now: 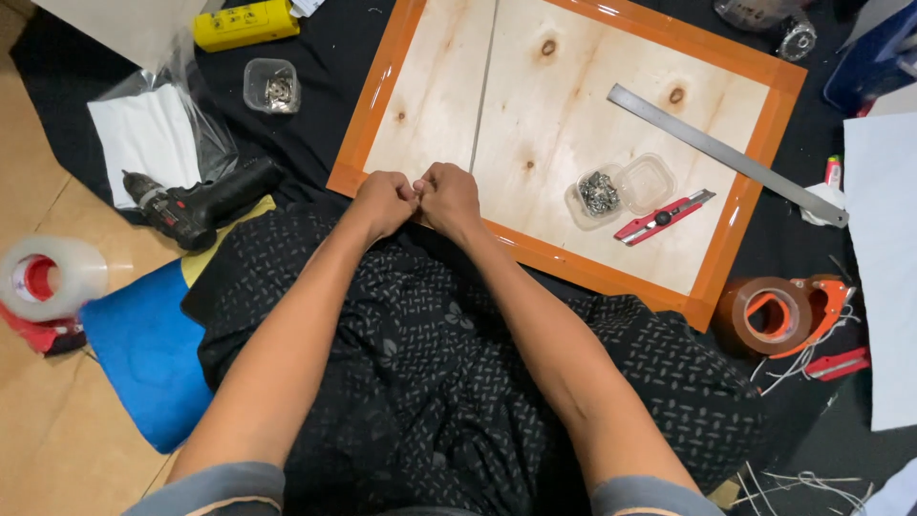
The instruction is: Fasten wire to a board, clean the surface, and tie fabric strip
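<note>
Pale plywood, knotty and smooth, is filling the middle of the view: a flat rectangular board [564, 124] edged all round with glossy orange tape, lying on black cloth. Both hands are meeting at its near edge. The left hand [382, 203] and the right hand [449, 198] are curling into loose fists, knuckles pressed together, fingertips tucked inward as if pinching something tiny between them; what that is, I cannot tell, since the fingers are hiding it. The forearms are resting over a lap of black patterned fabric.

On the board, a long steel ruler [726, 153] is lying diagonally, dull grey and thin. Just beside it a clear plastic tub [600, 196] is holding a heap of small metal bits, its lid open next to it, and a red utility knife [664, 217] is sitting right beside the tub.

Off to the left on the cloth, a black cordless drill [196, 203] is lying on its side, near a second small clear tub [271, 86] of metal parts. A roll of clear tape [43, 277] is sitting on the tan floor at far left. At right, brown packing tape is sitting in an orange dispenser [788, 313].
</note>
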